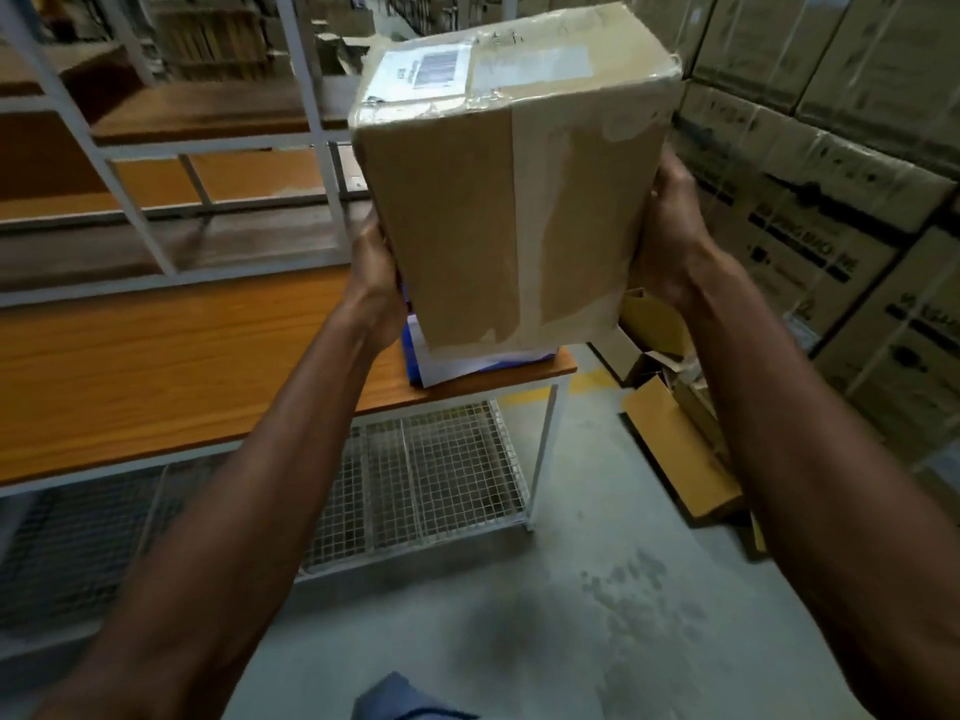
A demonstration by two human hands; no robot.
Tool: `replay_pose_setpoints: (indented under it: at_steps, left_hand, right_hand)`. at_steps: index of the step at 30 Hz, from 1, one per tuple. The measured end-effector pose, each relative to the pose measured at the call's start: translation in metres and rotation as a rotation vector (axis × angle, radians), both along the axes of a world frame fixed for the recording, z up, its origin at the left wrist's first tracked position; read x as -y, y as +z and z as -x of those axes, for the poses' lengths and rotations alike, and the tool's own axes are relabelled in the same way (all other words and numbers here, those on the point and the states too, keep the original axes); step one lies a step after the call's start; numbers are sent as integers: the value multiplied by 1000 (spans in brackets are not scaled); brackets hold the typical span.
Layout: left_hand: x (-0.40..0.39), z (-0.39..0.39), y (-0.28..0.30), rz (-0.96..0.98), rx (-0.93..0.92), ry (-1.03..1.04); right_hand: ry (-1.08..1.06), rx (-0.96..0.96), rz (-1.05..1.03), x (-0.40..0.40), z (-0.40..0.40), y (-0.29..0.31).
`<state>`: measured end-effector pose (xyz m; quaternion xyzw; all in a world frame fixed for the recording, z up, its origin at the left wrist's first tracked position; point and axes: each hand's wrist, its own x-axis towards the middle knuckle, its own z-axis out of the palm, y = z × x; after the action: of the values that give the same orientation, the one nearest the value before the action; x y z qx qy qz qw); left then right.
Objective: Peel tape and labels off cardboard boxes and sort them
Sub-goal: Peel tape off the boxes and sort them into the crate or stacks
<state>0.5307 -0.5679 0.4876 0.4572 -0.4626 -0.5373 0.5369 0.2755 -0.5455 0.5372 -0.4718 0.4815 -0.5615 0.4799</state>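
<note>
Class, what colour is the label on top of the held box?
White with dark print; head view.

both hands (pixel 376 283) raised, grips closed.

A warehouse: stacked cartons (pixel 810 163) beside metal shelving (pixel 156 148).

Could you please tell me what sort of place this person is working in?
Most likely a warehouse or stockroom: stacked printed cartons along the right, metal shelving with wooden boards, and a packing table.
</note>
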Motion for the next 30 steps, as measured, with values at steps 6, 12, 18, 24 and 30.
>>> replay_pose_setpoints:
  at_steps: [6, 12, 18, 24, 30]
  left_hand:
    - [34, 7, 3, 27, -106, 62]
    - [94, 8, 5, 54, -184, 74]
    - [182, 0, 6, 70, -61, 117]
    - [258, -15, -23, -71, -22, 102]
    - [297, -21, -58, -154, -87, 94]
  right_hand:
    - [50, 4, 13, 48, 13, -7]
    - [43, 15, 28, 122, 8, -9]
    - [33, 52, 15, 208, 3, -18]
    - [11, 118, -98, 287, -3, -61]
    - [103, 53, -232, 328, -3, -98]
